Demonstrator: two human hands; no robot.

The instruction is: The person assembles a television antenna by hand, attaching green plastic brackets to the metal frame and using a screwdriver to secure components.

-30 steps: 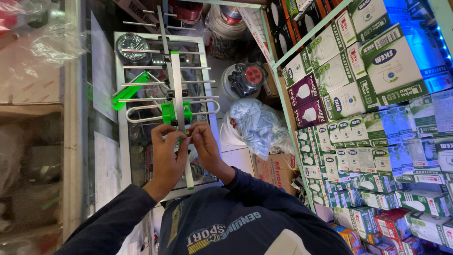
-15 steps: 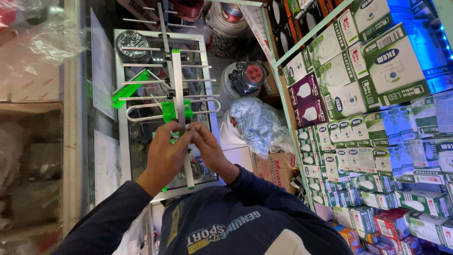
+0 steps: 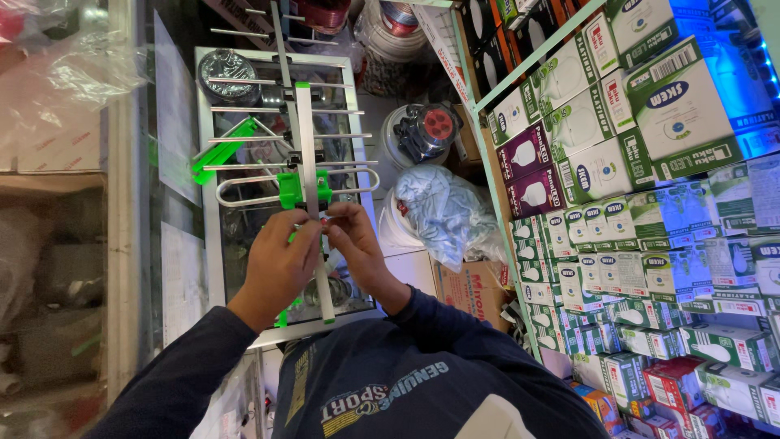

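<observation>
Left hand [image 3: 276, 264] gripping antenna [image 3: 309, 179] bar | right hand [image 3: 353, 244] pinching small part beside it, under green clamp [image 3: 290, 189]

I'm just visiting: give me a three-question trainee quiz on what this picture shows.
1. True or false: both hands touch the antenna.
2. The clamp on the antenna's boom is: A red, B green, C blue.
3. Fill in: the shelves beside the person hold stacked ____.

Key: 1 true: the left hand and right hand meet at the boom, below the clamp. 2 B. 3 boxes.
</observation>
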